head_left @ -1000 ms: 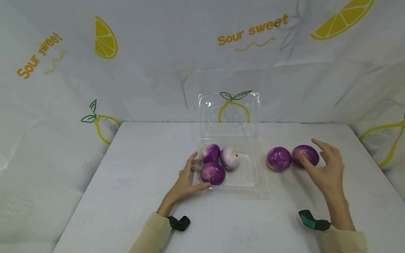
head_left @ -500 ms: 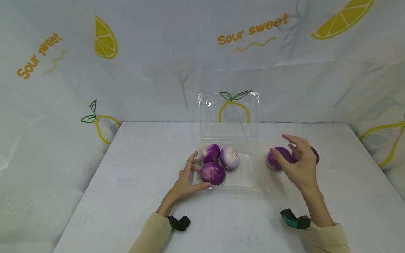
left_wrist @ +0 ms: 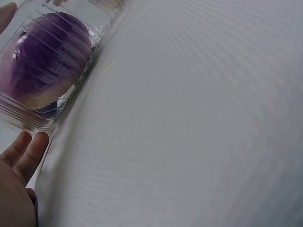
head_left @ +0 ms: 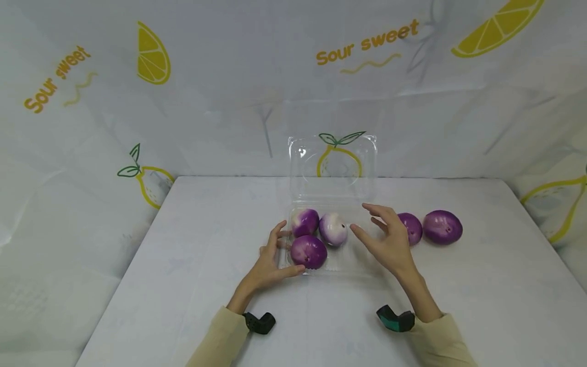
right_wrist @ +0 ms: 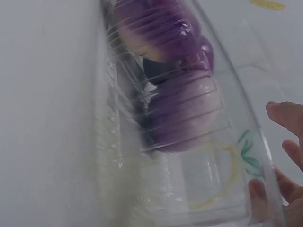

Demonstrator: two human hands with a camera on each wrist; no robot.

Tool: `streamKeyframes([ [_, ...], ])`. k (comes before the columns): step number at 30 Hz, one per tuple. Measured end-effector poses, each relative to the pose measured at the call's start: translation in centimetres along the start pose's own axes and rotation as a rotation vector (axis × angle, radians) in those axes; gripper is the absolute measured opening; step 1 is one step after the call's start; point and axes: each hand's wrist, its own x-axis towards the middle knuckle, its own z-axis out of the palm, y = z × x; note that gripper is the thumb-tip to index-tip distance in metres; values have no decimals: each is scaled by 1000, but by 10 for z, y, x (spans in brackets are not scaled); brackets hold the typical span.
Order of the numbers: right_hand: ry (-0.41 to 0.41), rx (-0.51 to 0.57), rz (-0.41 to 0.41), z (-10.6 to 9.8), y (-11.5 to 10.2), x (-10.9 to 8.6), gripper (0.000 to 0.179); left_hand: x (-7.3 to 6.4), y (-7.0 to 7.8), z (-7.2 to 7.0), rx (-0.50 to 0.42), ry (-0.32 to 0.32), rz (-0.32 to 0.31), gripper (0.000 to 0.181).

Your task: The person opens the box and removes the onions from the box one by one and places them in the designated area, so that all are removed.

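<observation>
In the head view, a clear plastic clamshell box (head_left: 353, 262) stands with its lid up. Grouped in its left half are two purple-and-white round vegetables (head_left: 305, 223) (head_left: 334, 229) and a mostly purple one (head_left: 309, 252); their exact kind is unclear. My left hand (head_left: 265, 267) rests at the box's front left corner, thumb by the front rim, its fingertips (left_wrist: 38, 139) against the wall. Over the box's right side hovers my right hand (head_left: 390, 244), fingers spread and holding nothing. It partly covers a purple vegetable (head_left: 414, 229); another (head_left: 442, 227) lies to the right.
The raised transparent lid (head_left: 302, 168) stands near the hanging lemon-print cloth (head_left: 229, 102) at the back. White covering spreads over the table (head_left: 206, 214). A dark device (head_left: 260, 323) is on the left wrist and another (head_left: 396, 319) on the right.
My right hand has moved left, from the far right vegetable past the other one to over the box, carrying nothing. My left hand, the box and the vegetables stay where they were.
</observation>
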Motion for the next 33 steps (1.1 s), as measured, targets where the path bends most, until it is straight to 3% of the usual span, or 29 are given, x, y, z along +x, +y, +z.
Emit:
streamKeyframes([
  [13,-139,-6,4,15,4,10,56,-1,2,-1,-13,-9,8,120],
  [19,-195,-68,-38,19,10,12,60,-1,1,0,-7,0,13,119],
  [27,-222,-240,-157,22,13,12,62,-2,0,0,-1,2,19,119],
  [33,-269,-301,-149,22,13,11,66,-1,-1,1,17,0,20,117],
])
